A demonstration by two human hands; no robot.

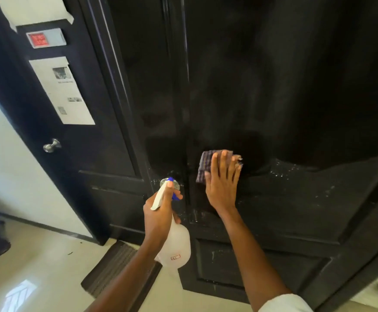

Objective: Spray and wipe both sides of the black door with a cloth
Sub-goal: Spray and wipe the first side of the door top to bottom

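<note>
The black door (285, 91) fills the right and centre of the view, with white spray droplets on its lower panels. My right hand (223, 183) presses a purple checked cloth (206, 164) flat against the door at mid height, fingers straight. My left hand (161, 210) grips the neck of a clear spray bottle (176, 246) with a white and blue trigger head, held just left of the door's edge and below the cloth.
A second dark door (75, 143) at the left carries a silver knob (51, 145), taped paper sheets (63, 91) and a red sign (40, 39). A dark doormat (113, 266) lies on the pale floor. A white wall stands at the far left.
</note>
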